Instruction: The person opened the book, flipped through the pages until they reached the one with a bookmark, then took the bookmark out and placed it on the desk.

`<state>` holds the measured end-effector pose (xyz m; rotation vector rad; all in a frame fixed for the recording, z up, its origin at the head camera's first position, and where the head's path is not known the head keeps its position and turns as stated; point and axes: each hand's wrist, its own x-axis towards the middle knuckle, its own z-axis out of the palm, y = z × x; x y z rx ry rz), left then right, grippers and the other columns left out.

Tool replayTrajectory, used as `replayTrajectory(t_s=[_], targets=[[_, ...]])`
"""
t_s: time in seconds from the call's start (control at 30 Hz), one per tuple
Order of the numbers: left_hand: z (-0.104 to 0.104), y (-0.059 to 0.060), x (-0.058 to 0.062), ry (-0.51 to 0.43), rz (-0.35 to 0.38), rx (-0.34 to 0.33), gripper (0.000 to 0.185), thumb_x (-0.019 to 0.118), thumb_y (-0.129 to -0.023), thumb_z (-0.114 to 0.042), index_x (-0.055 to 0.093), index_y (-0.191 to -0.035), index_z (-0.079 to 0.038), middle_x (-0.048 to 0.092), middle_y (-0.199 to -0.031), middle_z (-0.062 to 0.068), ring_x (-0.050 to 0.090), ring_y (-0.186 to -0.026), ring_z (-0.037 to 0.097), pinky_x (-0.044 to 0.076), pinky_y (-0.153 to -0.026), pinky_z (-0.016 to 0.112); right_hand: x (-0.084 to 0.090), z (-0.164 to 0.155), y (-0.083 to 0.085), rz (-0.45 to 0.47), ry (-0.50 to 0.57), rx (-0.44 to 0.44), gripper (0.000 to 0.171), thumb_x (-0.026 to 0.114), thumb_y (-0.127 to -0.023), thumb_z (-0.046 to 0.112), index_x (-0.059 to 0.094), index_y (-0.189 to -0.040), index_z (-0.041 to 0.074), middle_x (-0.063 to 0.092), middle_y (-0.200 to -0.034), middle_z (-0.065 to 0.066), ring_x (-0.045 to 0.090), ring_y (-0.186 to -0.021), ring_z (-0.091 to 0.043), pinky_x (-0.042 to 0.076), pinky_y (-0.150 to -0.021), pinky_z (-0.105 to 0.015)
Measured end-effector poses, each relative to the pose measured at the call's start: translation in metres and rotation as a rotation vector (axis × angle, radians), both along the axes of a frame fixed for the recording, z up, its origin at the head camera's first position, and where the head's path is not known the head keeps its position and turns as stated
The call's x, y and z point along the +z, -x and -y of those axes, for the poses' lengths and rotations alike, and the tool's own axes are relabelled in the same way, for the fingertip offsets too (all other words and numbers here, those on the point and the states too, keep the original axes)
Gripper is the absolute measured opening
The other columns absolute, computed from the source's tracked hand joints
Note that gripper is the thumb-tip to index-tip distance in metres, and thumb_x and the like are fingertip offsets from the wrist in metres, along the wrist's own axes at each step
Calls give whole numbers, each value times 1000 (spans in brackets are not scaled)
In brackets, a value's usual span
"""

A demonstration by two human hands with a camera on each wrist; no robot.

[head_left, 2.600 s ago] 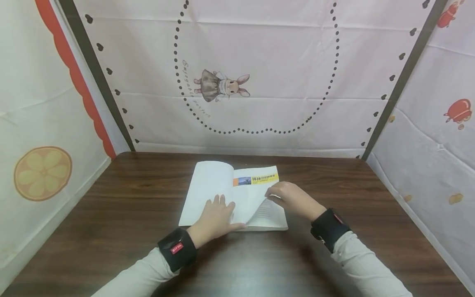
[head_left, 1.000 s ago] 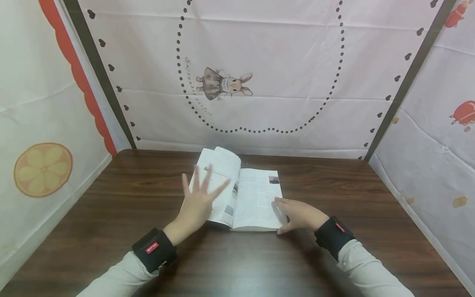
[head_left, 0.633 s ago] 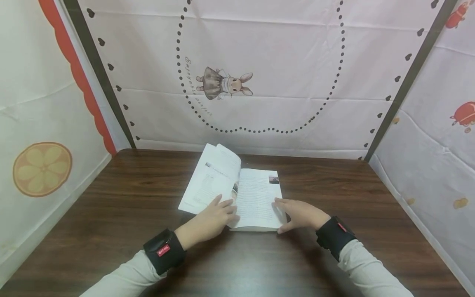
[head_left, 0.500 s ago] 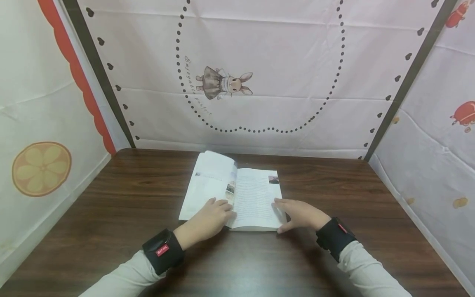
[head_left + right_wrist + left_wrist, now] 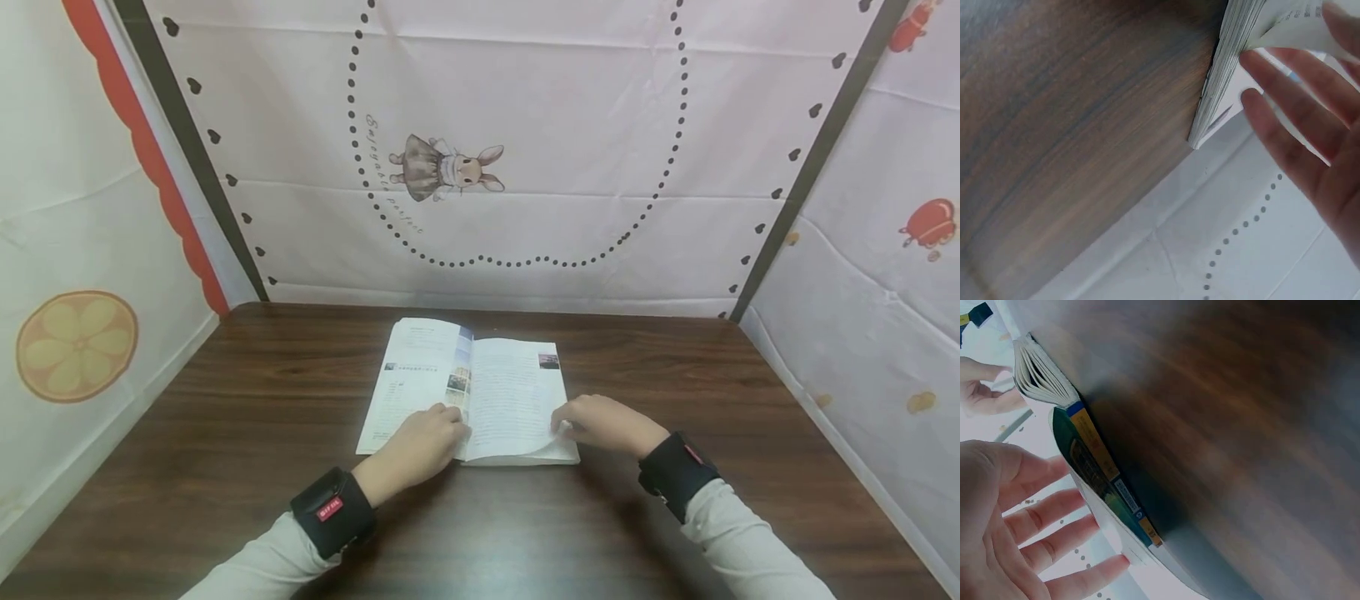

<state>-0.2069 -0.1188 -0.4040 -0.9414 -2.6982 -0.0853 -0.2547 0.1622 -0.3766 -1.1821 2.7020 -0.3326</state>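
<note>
A thick paperback book (image 5: 420, 367) lies spread on the table, text and small photos on its pages. My left hand (image 5: 420, 446) rests on the lower left page beside the centre fold, fingers fairly straight in the left wrist view, where the book's green and orange cover (image 5: 1094, 447) shows underneath. On the other side, my right hand (image 5: 607, 423) pinches the lower right corner of a page (image 5: 513, 400), which curls up off the stack. From the right wrist, the thumb is over that lifted page (image 5: 1297, 31) and the fingers are under it, next to the page edges (image 5: 1222, 81).
The dark wooden table (image 5: 480, 533) reaches back to a white patterned cloth wall (image 5: 570, 167). Similar cloth stands at the left (image 5: 75, 208) and the right (image 5: 885, 275). Each wrist wears a black band (image 5: 332, 511).
A second ago my left hand was spread above the left pages; it has come down near the fold, and those pages have settled flatter. My right hand has lifted a right page corner.
</note>
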Motion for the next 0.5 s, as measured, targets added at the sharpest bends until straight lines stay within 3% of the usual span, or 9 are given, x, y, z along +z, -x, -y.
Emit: replayTrajectory(t_s=[0.1, 0.3, 0.5], targets=[[-4, 1, 1, -16, -1, 32, 12, 66, -85, -24, 70, -87, -13, 61, -75, -2, 51, -66, 12, 39, -54, 22, 2, 4, -1, -98, -22, 4, 14, 70, -82, 6, 72, -95, 10, 73, -90, -3, 59, -72, -8, 54, -71, -25], [-12, 3, 2, 8, 3, 96, 42, 63, -82, -53, 70, -92, -13, 65, -78, 1, 55, -73, 17, 41, -66, 33, 7, 11, -2, -330, -37, 46, 9, 71, -81, 7, 72, -88, 13, 71, -78, 3, 52, -63, -5, 50, -66, -23], [-22, 3, 3, 41, 26, 138, 62, 56, -78, -69, 69, -83, -9, 65, -77, 5, 54, -71, 19, 41, -65, 36, 19, 18, -5, -597, -4, 100, 16, 75, -75, 5, 70, -87, 14, 71, -81, 3, 62, -73, -9, 50, -72, -27]])
